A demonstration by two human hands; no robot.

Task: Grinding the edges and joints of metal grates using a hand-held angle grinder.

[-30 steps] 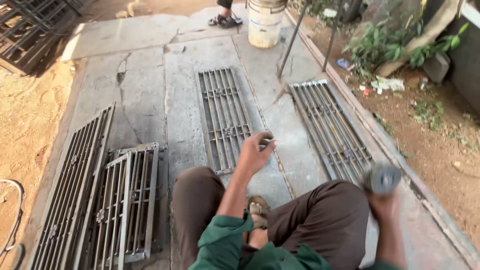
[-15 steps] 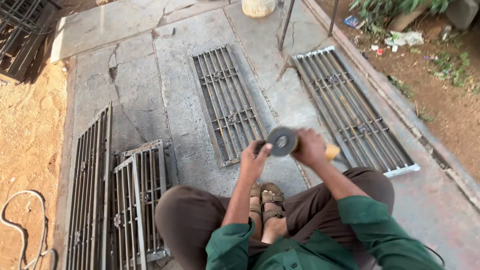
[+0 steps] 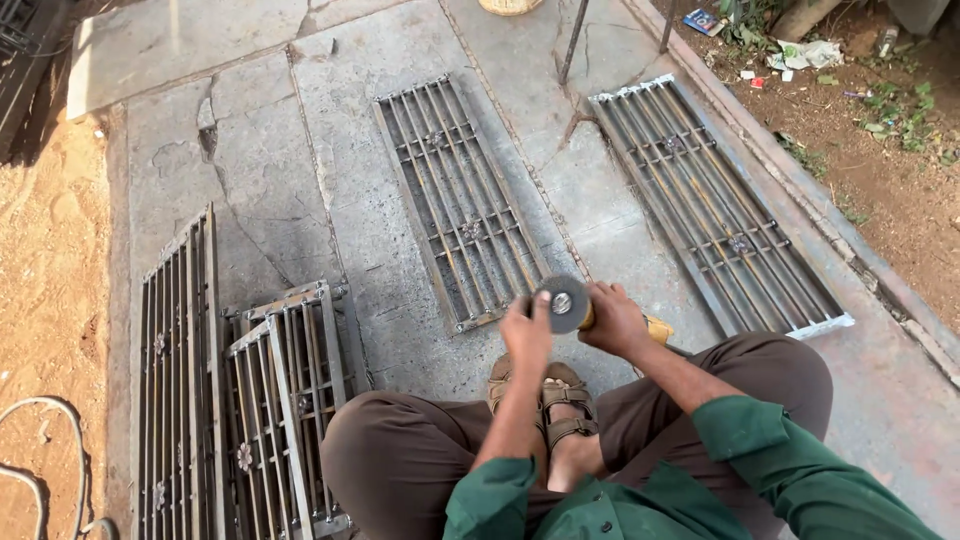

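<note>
From my feed, the big grille (image 3: 460,205) lies flat on the cracked concrete slab (image 3: 250,160), a second grille (image 3: 715,205) well apart to its right and stacked grilles (image 3: 240,400) to its left running off the bottom edge; beyond its far end a pale bucket (image 3: 510,5) is cut off, contents hidden. Just beside the big grille's near end, my right hand (image 3: 615,318) grasps the angle grinder (image 3: 600,315), its yellow body mostly hidden, while my left hand (image 3: 525,325) pinches the rim of its grey disc (image 3: 562,302).
</note>
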